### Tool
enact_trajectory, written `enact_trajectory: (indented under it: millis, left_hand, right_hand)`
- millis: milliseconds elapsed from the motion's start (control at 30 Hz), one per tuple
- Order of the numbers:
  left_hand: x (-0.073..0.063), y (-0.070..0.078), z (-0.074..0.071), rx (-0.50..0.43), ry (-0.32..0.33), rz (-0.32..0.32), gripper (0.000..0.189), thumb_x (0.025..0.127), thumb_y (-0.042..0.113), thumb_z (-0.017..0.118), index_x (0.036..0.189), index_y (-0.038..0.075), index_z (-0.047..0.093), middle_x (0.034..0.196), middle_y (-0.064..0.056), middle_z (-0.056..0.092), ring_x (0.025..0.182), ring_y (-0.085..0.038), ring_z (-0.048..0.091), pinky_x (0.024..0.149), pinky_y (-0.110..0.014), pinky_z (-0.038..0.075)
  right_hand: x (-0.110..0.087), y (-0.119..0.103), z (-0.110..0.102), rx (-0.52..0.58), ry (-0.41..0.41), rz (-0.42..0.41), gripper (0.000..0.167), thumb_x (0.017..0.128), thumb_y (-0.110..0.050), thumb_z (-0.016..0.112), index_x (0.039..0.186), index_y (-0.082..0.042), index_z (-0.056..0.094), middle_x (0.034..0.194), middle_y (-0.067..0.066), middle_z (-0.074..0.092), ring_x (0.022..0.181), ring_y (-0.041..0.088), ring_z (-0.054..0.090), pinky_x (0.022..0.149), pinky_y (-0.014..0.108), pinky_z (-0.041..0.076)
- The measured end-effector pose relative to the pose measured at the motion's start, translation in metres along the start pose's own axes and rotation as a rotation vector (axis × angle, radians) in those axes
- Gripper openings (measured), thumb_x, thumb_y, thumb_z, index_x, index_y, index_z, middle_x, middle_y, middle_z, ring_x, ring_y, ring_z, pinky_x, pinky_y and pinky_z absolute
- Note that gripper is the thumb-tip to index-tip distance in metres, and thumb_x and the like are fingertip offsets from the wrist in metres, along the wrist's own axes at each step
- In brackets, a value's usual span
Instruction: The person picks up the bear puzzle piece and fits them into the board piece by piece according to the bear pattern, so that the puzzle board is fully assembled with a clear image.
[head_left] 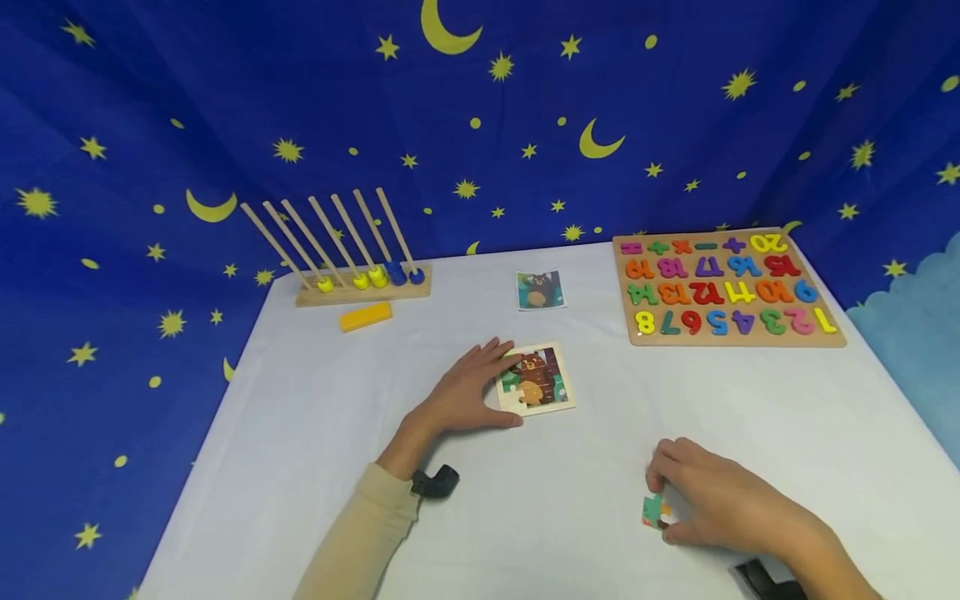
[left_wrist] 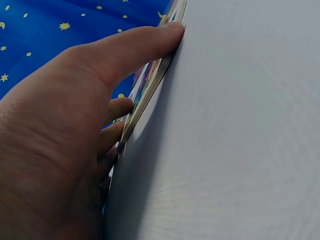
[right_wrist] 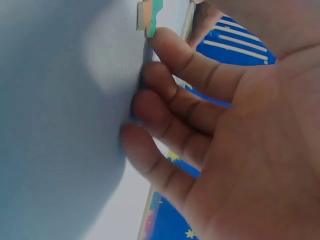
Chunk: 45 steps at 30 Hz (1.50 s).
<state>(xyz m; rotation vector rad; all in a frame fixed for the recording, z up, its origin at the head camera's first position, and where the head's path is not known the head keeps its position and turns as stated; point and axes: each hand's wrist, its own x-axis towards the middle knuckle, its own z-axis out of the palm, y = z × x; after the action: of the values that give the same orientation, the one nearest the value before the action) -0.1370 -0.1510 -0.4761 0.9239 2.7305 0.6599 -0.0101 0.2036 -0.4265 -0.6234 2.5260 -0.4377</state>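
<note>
A square wooden bear puzzle (head_left: 567, 392) lies mid-table, with a bare wood gap at its lower left corner. My left hand (head_left: 470, 392) rests over its left side, fingers extended toward the top edge and thumb along the near edge. In the left wrist view the thumb (left_wrist: 145, 45) lies straight against the board's edge. Farther right and nearer me, my right hand (head_left: 723, 500) pinches a small green puzzle piece (head_left: 651, 510) between thumb and index finger at the table surface. The right wrist view shows the index fingertip against the piece (right_wrist: 157, 12); the thumb tip is hidden there.
A bear picture card (head_left: 539, 291) lies beyond the puzzle. At back left stands a wooden peg rack (head_left: 363, 293) with yellow and blue beads, a yellow block (head_left: 366, 317) before it. A wooden number board (head_left: 727, 333) lies at back right. A starry blue curtain (head_left: 480, 125) hangs behind.
</note>
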Motion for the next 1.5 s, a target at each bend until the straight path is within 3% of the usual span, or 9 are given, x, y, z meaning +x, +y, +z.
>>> enact_trajectory:
  millis: [267,700,1233,1500]
  left_hand:
    - [-0.002,0.001,0.002,0.005,-0.005,0.002,0.100,0.070,0.073,0.067,0.151,0.024,0.035,0.158,0.005,0.018,0.145,-0.015,0.008,0.115,-0.033,0.005]
    - [-0.002,-0.001,0.000,0.010,0.009,-0.001,0.100,0.069,0.074,0.066,0.151,0.025,0.034,0.159,0.005,0.018,0.145,-0.013,0.006,0.115,-0.032,0.004]
    - [-0.002,-0.002,-0.005,-0.036,-0.022,0.011,0.102,0.069,0.070,0.071,0.151,0.022,0.034,0.159,0.006,0.016,0.145,-0.012,0.004,0.115,-0.033,0.004]
    - [-0.002,-0.003,-0.004,-0.041,-0.030,-0.004,0.105,0.068,0.071,0.071,0.152,0.020,0.032,0.159,0.008,0.016,0.145,-0.011,0.004,0.115,-0.031,0.004]
  right_hand:
    - [0.005,0.000,0.002,0.085,0.024,0.048,0.038,0.073,-0.037,0.082,0.105,-0.031,0.063,0.084,-0.020,0.050,0.076,0.002,0.048,0.069,0.027,0.047]
    - [0.033,0.018,-0.013,0.118,0.225,-0.148,0.036,0.078,-0.030,0.080,0.110,-0.030,0.063,0.092,-0.021,0.056,0.083,0.001,0.052,0.075,0.025,0.049]
    - [0.071,0.014,-0.031,0.144,0.273,-0.245,0.035,0.081,-0.029,0.079,0.113,-0.023,0.067,0.093,-0.015,0.058,0.082,0.008,0.054,0.073,0.026,0.049]
    - [0.091,0.000,-0.034,0.134,0.318,-0.292,0.037,0.080,-0.029,0.079,0.114,-0.022,0.067,0.093,-0.014,0.058,0.082,0.007,0.054,0.072,0.025,0.049]
